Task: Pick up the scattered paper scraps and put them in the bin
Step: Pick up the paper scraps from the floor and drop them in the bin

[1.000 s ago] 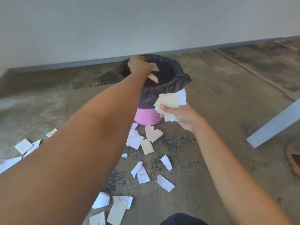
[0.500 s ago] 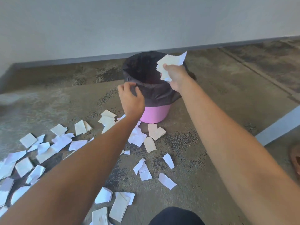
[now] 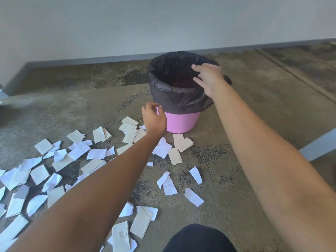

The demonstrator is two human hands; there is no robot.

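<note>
The bin (image 3: 181, 120) stands upright on the floor at 12 o'clock, pink, with a black liner (image 3: 174, 99) folded down over its rim and upper wall; what lies inside is too dark to tell. Scraps (image 3: 78, 151), white and cream, torn or folded, lie flat and overlapping from 7 to 10 o'clock. A few more lie at the bin's foot, and loose ones (image 3: 193, 197) at 6 o'clock.

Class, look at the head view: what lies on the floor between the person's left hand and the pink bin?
Nothing. The left hand overlaps the pink bin in the head view, so no floor shows between them. The nearest paper scraps lie left of and below the hand.
</note>
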